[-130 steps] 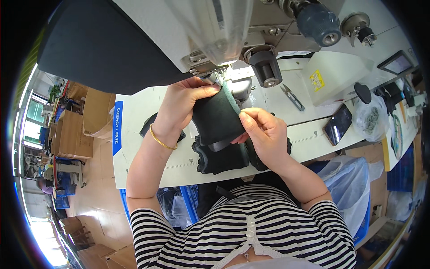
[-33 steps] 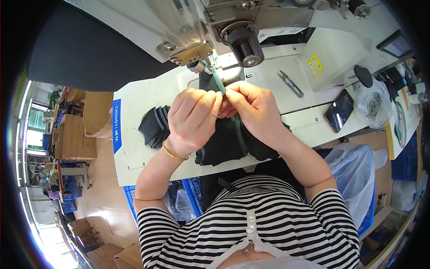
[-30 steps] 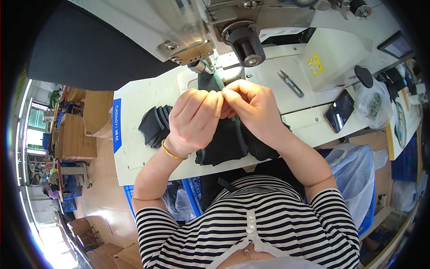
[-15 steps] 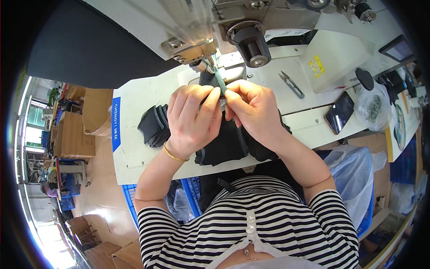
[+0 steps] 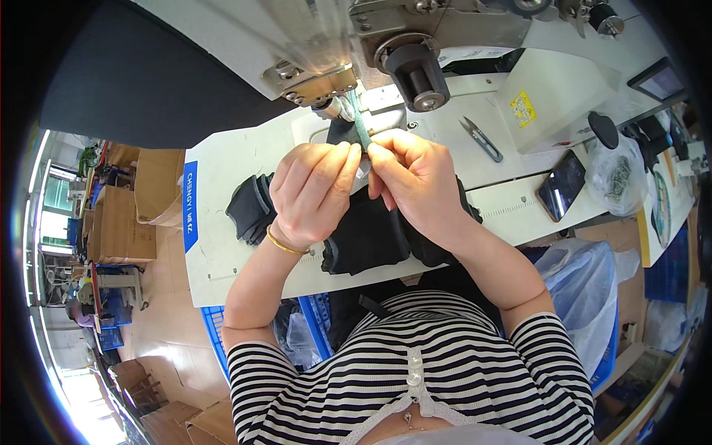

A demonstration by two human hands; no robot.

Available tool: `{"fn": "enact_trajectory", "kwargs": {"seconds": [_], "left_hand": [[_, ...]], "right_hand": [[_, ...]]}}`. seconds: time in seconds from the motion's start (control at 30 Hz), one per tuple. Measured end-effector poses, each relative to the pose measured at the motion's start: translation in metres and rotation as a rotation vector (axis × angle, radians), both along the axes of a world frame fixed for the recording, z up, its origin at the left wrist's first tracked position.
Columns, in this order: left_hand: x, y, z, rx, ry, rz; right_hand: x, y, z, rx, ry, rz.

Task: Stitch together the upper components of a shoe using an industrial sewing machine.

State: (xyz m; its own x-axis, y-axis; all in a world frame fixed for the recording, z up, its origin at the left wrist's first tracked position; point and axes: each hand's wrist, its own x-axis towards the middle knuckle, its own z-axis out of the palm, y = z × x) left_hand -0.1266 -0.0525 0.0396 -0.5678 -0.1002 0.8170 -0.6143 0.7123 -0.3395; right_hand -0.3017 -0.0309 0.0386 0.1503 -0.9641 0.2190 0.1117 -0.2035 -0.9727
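Just in front of the sewing machine's presser foot (image 5: 343,108), a dark fabric piece (image 5: 343,134) with a grey-green edge strip (image 5: 360,124) lies under the machine head. My left hand (image 5: 315,191) pinches the near end of this piece between thumb and fingertips. Close beside it, my right hand (image 5: 412,180) pinches the same end from the right. The fingertips almost meet and hide the held edge. Below my hands, a stack of black fabric pieces (image 5: 367,236) lies along the table's front. Another small stack of dark pieces (image 5: 252,208) sits left of my left wrist.
Thread snips (image 5: 482,139) and a phone (image 5: 561,185) lie on the white table (image 5: 237,159) to the right. A clear plastic bag (image 5: 617,178) stands beyond the phone. Blue crates (image 5: 317,326) are below the front edge. The machine head (image 5: 319,83) overhangs the work.
My left hand has shifted slightly left, its fingers straighter and drawn together. My right hand has moved a little left, still pinching the fabric.
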Motion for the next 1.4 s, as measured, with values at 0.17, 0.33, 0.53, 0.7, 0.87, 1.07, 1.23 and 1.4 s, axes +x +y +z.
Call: {"fn": "enact_trajectory", "kwargs": {"seconds": [0.17,0.33,0.53,0.7,0.87,1.07,1.23,1.4], "left_hand": [[0.003,-0.002,0.002,-0.011,-0.039,-0.005],[0.007,-0.008,0.000,-0.066,-0.062,0.011],[0.008,-0.018,0.000,-0.097,-0.069,-0.015],[0.010,-0.027,0.001,-0.162,-0.079,-0.020],[0.008,-0.031,0.001,-0.177,-0.054,-0.013],[0.005,-0.039,-0.005,-0.182,0.023,-0.009],[0.004,-0.043,-0.008,-0.193,0.057,0.020],[0.002,-0.044,-0.010,-0.172,0.093,0.032]], "right_hand": [[0.002,-0.001,0.000,-0.031,0.014,-0.019],[0.005,-0.001,0.003,0.011,-0.018,-0.017],[-0.004,0.002,0.004,0.075,0.012,0.029],[-0.008,0.006,-0.007,0.074,0.065,0.036],[-0.010,0.008,-0.008,0.084,0.102,0.036],[-0.010,0.008,-0.012,0.105,0.101,0.057],[-0.009,0.008,-0.014,0.111,0.097,0.075],[-0.008,0.007,-0.017,0.119,0.102,0.079]]}}
